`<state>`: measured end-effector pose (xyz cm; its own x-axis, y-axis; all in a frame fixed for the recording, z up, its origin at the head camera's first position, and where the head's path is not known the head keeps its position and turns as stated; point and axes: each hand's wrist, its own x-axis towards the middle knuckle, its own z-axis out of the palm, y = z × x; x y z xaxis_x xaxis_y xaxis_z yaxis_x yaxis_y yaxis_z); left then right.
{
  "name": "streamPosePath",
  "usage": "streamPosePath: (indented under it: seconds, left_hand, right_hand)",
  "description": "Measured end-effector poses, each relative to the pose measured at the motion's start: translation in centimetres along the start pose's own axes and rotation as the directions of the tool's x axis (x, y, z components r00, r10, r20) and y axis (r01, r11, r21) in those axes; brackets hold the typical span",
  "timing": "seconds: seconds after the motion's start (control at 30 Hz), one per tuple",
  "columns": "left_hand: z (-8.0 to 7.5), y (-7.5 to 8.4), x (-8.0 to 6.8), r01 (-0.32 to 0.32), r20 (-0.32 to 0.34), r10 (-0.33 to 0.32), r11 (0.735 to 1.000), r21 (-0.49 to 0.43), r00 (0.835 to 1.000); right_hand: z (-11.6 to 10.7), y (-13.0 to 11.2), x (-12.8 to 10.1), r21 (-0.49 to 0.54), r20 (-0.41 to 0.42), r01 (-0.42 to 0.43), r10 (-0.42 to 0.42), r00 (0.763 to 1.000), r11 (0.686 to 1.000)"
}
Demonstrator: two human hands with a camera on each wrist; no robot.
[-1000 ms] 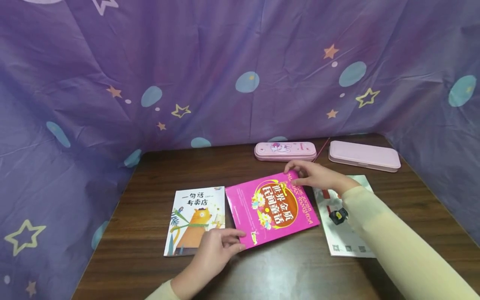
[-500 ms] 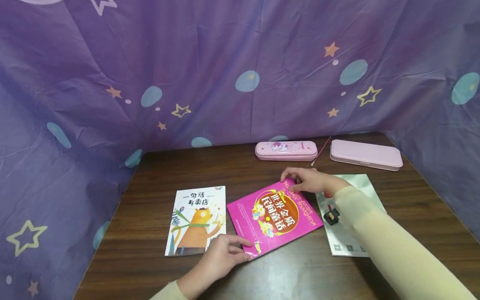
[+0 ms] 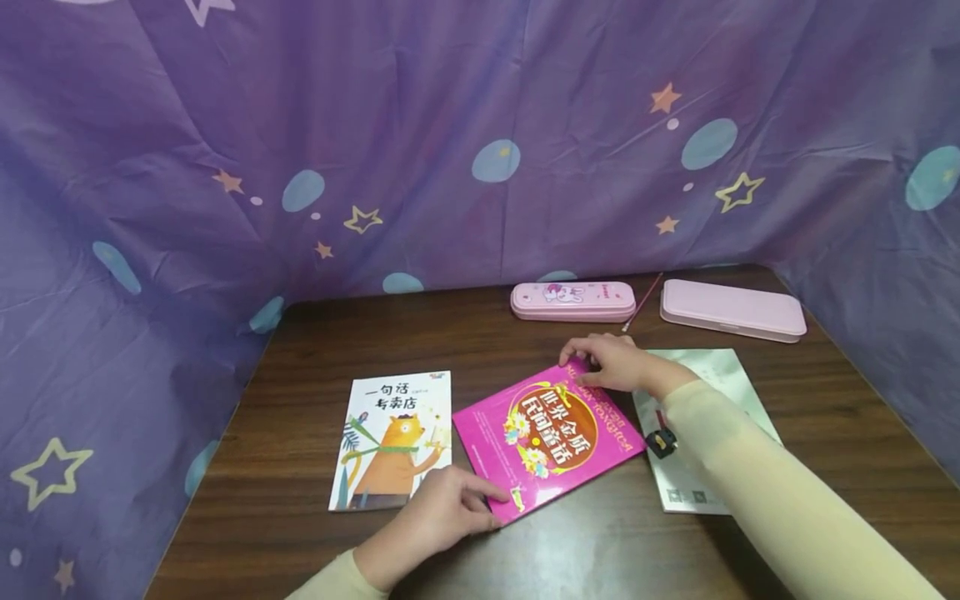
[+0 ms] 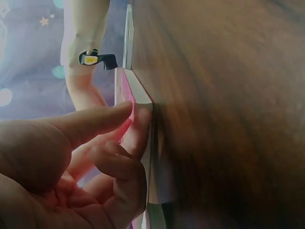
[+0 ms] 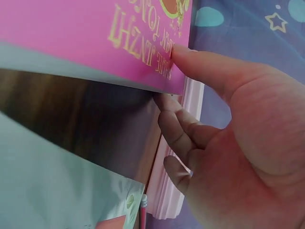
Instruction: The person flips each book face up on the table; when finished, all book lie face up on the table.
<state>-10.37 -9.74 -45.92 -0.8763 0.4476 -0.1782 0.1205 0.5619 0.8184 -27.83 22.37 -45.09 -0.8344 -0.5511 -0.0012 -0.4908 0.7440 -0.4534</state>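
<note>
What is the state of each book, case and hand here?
Pink book: closed, flat, turned askew.
Bear book: closed, flat.
Rabbit case: closed.
Plain case: closed.
Left hand: pinches pink book's near corner.
Right hand: grips its far corner.

Your pink book [image 3: 549,437] carries the yellow title 世界金质民间童话 on its red oval, with a line of Latin letters down one side, too small to read from the head camera and only partly legible at your right wrist. The white book [image 3: 392,440] beside it reads 一句话专卖店 in black above the orange bear.
</note>
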Motion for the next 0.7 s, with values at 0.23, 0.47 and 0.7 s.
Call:
streamPosePath:
  seconds: [0.23,0.47,0.7]
  left_hand:
    - [-0.2,-0.3,0.3,-0.047,0.013,0.046,0.997,0.068,0.999]
    - [-2.2,-0.1,1.1,-0.027,-0.037,0.036,0.978,0.206,0.999]
    - [-5.0,-0.6,3.3,-0.015,-0.229,0.117,0.915,0.404,0.966]
  right_hand:
    - [0.7,0.0,-1.0,-0.056,-0.045,-0.072,0.070,0.997,0.996]
    - [0.9,-0.5,-3.4,-0.117,-0.116,-0.078,0.064,0.991,0.990]
    - [0.7,-1.6,-6.3,-0.176,-0.137,-0.103,0.080,0.987,0.979]
